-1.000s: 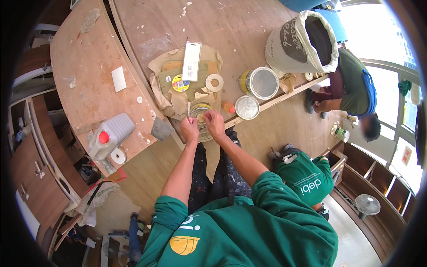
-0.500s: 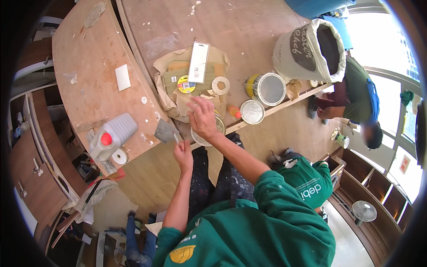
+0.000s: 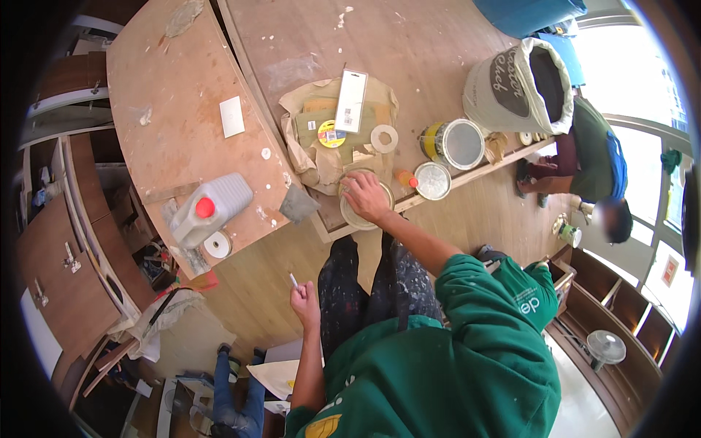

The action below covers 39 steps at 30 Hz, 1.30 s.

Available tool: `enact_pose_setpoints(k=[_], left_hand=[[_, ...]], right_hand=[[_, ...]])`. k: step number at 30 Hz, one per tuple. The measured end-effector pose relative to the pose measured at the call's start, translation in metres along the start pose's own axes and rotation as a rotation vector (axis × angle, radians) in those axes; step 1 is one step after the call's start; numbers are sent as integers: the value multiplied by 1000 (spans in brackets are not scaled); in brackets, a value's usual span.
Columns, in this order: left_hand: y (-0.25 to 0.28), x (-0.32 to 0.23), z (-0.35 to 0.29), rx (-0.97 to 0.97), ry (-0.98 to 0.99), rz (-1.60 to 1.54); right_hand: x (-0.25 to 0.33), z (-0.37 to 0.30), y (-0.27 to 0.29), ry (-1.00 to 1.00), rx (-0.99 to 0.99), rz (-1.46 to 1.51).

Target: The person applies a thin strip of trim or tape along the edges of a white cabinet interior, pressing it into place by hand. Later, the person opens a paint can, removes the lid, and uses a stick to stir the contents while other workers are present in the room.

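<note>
My left hand point(image 3: 305, 303) is closed around a thin white stick-like thing point(image 3: 293, 279) that pokes up past my fingers; its kind is too small to make out. It hangs over the floor in front of the table. My right hand point(image 3: 369, 198) lies on a round pale can lid point(image 3: 356, 223) at the table's front edge, fingers loosely spread and partly bent. Just right of it stand a small bottle with an orange cap point(image 3: 407, 179) and a small round tin point(image 3: 433, 182). A grey square sheet point(image 3: 298, 204) overhangs the table corner to the left.
Brown paper point(image 3: 299, 109) bears a tape roll point(image 3: 331, 134), a white ring point(image 3: 384, 138) and a white package point(image 3: 351, 102). A jug point(image 3: 219, 212) stands left, a paint can point(image 3: 461, 144) and sack point(image 3: 504, 87) right. People are nearby, one crouching close at my right point(image 3: 515, 285).
My left hand has drawn back and down from the grey sheet, taking the white stick-like thing along. My right hand has settled over the can lid. The whole view has shifted slightly.
</note>
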<state>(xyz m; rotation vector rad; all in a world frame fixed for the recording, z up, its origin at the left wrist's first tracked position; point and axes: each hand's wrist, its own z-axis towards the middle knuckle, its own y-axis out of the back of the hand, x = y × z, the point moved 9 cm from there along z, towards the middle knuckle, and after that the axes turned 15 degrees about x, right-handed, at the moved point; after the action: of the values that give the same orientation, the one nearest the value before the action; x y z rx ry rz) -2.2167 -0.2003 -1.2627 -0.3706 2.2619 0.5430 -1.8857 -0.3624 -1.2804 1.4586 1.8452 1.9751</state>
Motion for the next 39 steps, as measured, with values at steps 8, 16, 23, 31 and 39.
enact_pose_setpoints(k=[8, 16, 23, 31, 39], left_hand=[[7, 8, 33, 111, -81, 101], [40, 33, 69, 252, -78, 201], [15, -14, 78, 408, -140, 379], [-109, -43, 43, 874, -132, 829], [-224, -32, -4, 1128, -16, 1117]], right_hand=[[20, -111, -25, -55, 149, -271], [-24, -64, -59, -378, 351, -107], [-15, -108, -20, -310, 220, -67], [4, -357, 0, -532, -251, 413], [21, -591, -91, -1177, -707, 643]])
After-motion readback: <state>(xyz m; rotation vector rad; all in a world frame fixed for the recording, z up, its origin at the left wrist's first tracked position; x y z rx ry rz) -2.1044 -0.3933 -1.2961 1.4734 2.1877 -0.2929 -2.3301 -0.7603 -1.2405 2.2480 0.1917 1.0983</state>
